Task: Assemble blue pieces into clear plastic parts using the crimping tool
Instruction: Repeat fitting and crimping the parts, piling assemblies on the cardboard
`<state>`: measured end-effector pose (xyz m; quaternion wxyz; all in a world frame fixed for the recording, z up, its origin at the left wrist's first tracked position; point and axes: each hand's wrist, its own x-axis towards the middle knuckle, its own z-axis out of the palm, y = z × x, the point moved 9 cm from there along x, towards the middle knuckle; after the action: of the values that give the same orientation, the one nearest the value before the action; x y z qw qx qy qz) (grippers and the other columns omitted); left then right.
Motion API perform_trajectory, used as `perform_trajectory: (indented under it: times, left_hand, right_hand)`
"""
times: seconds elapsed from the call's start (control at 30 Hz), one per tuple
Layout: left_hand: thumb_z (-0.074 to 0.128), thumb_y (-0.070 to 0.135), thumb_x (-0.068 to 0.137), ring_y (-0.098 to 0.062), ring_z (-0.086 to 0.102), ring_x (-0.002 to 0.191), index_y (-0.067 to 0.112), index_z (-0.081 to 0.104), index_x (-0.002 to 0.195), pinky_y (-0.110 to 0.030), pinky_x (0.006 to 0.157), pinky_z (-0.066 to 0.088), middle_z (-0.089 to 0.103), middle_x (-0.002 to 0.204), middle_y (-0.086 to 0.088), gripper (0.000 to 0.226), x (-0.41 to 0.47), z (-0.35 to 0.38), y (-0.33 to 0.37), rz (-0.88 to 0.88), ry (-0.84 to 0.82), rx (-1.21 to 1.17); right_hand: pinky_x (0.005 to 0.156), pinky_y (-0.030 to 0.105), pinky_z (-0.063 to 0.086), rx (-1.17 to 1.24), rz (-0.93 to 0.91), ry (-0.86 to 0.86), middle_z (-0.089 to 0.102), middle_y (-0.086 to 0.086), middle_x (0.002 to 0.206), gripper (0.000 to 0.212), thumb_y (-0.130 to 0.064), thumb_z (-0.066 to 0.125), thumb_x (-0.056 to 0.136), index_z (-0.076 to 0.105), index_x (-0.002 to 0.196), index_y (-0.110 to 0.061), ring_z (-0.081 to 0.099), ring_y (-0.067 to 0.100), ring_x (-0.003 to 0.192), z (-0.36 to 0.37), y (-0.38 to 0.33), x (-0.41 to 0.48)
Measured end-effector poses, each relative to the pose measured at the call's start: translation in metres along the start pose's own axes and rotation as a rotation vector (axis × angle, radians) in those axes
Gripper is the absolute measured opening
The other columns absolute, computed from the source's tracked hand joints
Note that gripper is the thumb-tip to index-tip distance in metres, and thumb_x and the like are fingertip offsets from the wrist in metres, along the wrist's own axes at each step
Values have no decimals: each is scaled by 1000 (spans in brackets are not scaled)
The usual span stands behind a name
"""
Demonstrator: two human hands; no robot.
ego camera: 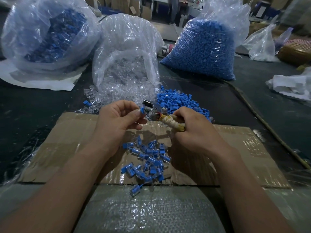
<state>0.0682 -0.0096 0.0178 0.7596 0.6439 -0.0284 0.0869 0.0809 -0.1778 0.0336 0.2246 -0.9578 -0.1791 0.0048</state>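
Observation:
My left hand [117, 120] pinches a small blue piece [142, 110] between thumb and fingertips, just left of the tool's metal head. My right hand [193, 126] grips the cloth-wrapped handle of the crimping tool [170, 121], whose shiny jaws point left toward the blue piece. A heap of loose blue pieces [176, 101] lies behind my right hand. Clear plastic parts [117, 93] spill from an open bag ahead. Below my hands, several assembled blue-and-clear parts [146, 158] lie in a pile on the taped cardboard sheet [244, 148].
A full bag of blue pieces [205, 49] stands at the back right. Another bag holding blue-and-clear parts [50, 36] sits at the back left. A rope [262, 120] runs diagonally across the dark table on the right. White plastic wrap [292, 84] lies at the right edge.

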Motion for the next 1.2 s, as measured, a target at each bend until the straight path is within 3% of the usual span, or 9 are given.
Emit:
perform_trajectory:
  times: [0.17, 0.4, 0.8, 0.9, 1.1, 1.2]
  left_hand:
    - [55, -6, 82, -11, 66, 58, 8, 59, 77, -17, 50, 51, 68, 63, -2, 15, 0, 0, 2, 16, 15, 60]
    - [57, -7, 83, -7, 64, 54, 13, 58, 74, -15, 50, 50, 64, 67, -5, 22, -4, -1, 13, 138, 54, 210]
    - [56, -7, 83, -5, 63, 53, 14, 58, 74, -14, 50, 51, 63, 67, -4, 23, -8, -4, 17, 138, 95, 268]
    - [57, -7, 83, -6, 64, 53, 13, 58, 74, -15, 51, 51, 64, 67, -4, 22, -6, -2, 15, 122, 90, 267]
    - [58, -3, 83, -8, 66, 59, 13, 60, 76, -14, 50, 50, 67, 65, -1, 17, -4, -19, 12, 50, 174, 137]
    - [66, 12, 69, -9, 63, 56, 19, 67, 69, -17, 45, 48, 68, 63, 1, 7, -5, -10, 12, -5, 37, 77]
  right_hand:
    - [59, 22, 31, -39, -25, -30, 42, -14, 80, 22, -18, 58, 76, 43, 90, -27, 39, 4, 72, 2, -2, 0]
    - [63, 28, 35, -60, -21, -16, 46, -13, 78, 21, -19, 60, 75, 44, 84, -31, 42, 6, 73, 4, -5, 1]
    - [53, 23, 27, -97, -27, 49, 45, -12, 69, 16, -18, 59, 74, 46, 77, -27, 39, 2, 64, 0, -10, -1]
    - [57, 22, 30, -57, -34, 34, 45, -15, 74, 16, -19, 61, 77, 52, 86, -27, 40, 1, 68, 1, -8, 1]
    - [77, 33, 47, 37, 19, -20, 61, -7, 93, 29, -19, 67, 78, 62, 105, -25, 55, 12, 87, -3, 4, 0]
    - [75, 28, 43, 41, 71, -74, 60, -10, 94, 40, -18, 74, 72, 62, 109, -27, 54, 10, 89, -2, 14, -2]
